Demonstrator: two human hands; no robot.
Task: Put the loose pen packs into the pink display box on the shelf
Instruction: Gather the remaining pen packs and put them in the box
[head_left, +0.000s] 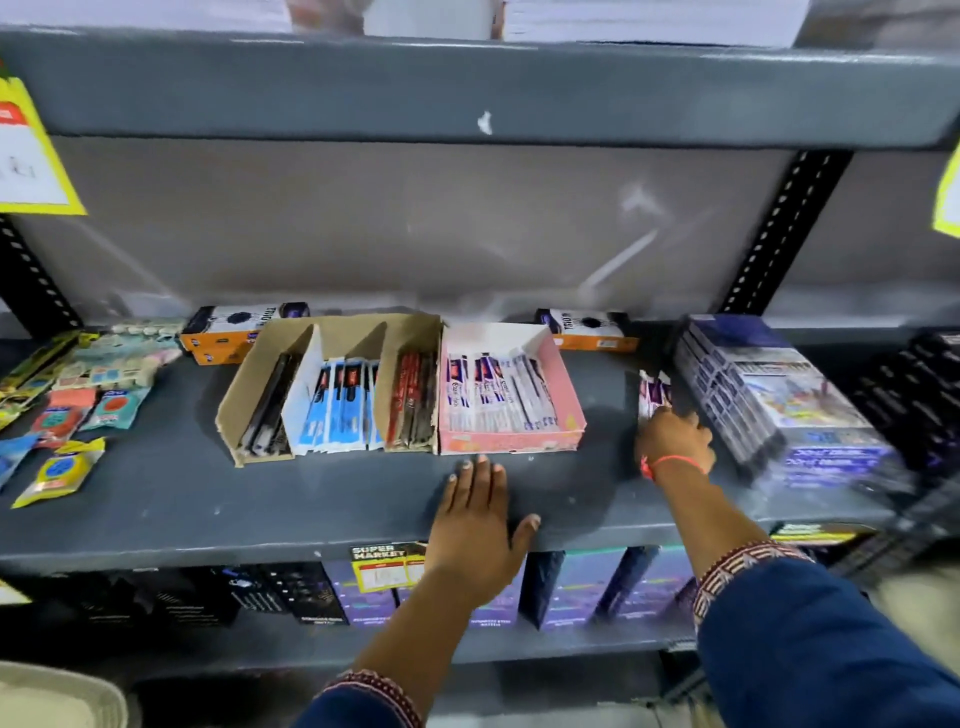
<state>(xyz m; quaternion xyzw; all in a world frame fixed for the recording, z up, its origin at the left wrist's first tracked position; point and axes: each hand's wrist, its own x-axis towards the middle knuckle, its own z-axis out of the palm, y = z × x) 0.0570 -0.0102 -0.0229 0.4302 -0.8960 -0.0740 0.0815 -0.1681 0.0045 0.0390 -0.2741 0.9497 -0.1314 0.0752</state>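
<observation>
The pink display box (566, 395) stands on the grey shelf (208, 499), with several white and purple pen packs lying inside it. To its right, loose pen packs (653, 392) of the same kind lie beside a purple stack. My right hand (675, 439) is on the near end of these loose packs, fingers closing around them. My left hand (480, 514) lies flat and open on the shelf just in front of the pink box, holding nothing.
A brown cardboard box (332, 384) with black, blue and red pens adjoins the pink box on the left. Orange boxes (223, 332) sit behind. Eraser packets (78, 410) lie far left. A purple stack of boxes (779, 400) stands right.
</observation>
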